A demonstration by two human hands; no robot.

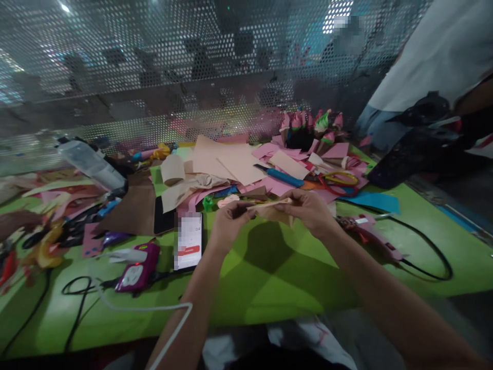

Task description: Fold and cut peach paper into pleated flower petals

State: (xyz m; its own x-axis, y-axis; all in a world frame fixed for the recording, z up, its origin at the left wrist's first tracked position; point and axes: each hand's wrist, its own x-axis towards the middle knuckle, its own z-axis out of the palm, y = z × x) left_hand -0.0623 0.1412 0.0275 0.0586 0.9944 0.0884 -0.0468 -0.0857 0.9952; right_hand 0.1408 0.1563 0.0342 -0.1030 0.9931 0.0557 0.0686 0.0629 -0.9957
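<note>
My left hand [228, 220] and my right hand [309, 208] are raised a little above the green table cover [269, 277], both pinched on one beige paper piece [274, 208] stretched between them. The paper looks folded, and its lower edge hangs below my right fingers. Just beyond my hands lie loose pink and beige paper sheets [231, 162]. A phone [188, 240] lies flat to the left of my left wrist.
A pink glue gun [367, 231] with a black cord lies right of my hands. Scissors [339, 181], a blue cutter [283, 177] and paper flowers [308, 126] sit behind. A purple device [136, 270] with cables and a plastic bottle [92, 164] are left. Another person [431, 92] stands at right.
</note>
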